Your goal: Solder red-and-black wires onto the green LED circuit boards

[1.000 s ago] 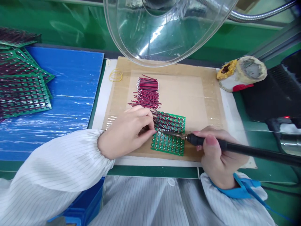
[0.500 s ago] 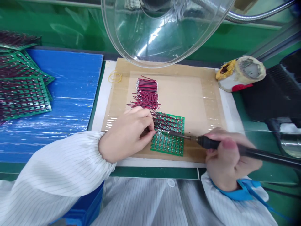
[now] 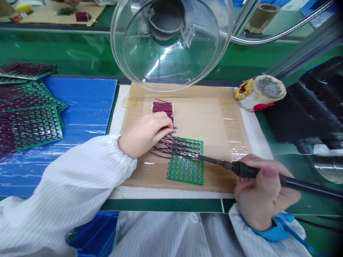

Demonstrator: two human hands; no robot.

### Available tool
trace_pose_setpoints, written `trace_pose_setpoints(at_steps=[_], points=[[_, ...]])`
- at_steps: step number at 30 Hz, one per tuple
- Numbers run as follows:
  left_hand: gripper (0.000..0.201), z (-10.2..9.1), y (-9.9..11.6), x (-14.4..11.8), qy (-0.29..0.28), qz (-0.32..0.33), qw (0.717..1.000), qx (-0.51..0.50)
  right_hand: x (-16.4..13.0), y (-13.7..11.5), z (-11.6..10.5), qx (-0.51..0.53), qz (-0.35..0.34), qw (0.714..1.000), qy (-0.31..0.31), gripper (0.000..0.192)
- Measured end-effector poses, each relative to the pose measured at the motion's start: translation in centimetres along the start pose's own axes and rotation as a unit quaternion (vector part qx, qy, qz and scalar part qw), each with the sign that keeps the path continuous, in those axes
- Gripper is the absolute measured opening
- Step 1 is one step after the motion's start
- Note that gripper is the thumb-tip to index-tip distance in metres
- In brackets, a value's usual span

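My right hand [image 3: 264, 189] is wrapped round a soldering iron [image 3: 245, 169], its tip at the right edge of a green circuit board [image 3: 186, 171]. Dark red wires [image 3: 171, 146] are attached across the board's upper rows and trail off to the left. The lower rows show bare pads. My left hand [image 3: 148, 132] is over the near end of a pile of cut red-and-black wires [image 3: 162, 107]. Its thumb and fingers are pinched together, and what lies between the fingertips is hidden.
Wired boards [image 3: 37, 125] are stacked on a blue sheet [image 3: 88, 107] at left. A clear fume hood [image 3: 171, 67] hangs above the cardboard mat [image 3: 214, 107]. At right stand a tin with yellow sponge [image 3: 243, 89], a black device [image 3: 292, 107] and a solder spool [image 3: 328, 166].
My left hand has moved from the board up to the wire pile. The soldering iron's tip has shifted right across the board. The whole view has tilted up somewhat.
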State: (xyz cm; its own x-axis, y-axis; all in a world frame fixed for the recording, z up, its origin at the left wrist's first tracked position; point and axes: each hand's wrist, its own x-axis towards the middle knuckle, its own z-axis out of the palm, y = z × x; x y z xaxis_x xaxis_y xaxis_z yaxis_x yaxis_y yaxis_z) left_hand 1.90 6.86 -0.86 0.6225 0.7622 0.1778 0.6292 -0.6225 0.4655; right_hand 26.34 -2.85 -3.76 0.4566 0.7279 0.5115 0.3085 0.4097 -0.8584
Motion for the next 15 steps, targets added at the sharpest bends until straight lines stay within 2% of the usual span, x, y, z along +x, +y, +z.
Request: trace_pose_setpoints(at_steps=[6,10,15], points=[[0.018,0.1,-0.7,-1.4,0.091,-0.021,0.996,-0.001,0.1,-0.1,0.0,0.012,-0.018,1.0,-0.007,0.023],[0.017,0.1,-1.4,-2.1,0.105,-0.035,0.994,-0.018,0.0,-0.2,-0.1,-0.008,0.025,0.999,-0.02,0.021],[0.012,-0.2,-1.7,-2.8,0.114,-0.036,0.992,-0.027,-0.1,0.0,0.3,-0.008,-0.002,1.0,0.014,0.021]])
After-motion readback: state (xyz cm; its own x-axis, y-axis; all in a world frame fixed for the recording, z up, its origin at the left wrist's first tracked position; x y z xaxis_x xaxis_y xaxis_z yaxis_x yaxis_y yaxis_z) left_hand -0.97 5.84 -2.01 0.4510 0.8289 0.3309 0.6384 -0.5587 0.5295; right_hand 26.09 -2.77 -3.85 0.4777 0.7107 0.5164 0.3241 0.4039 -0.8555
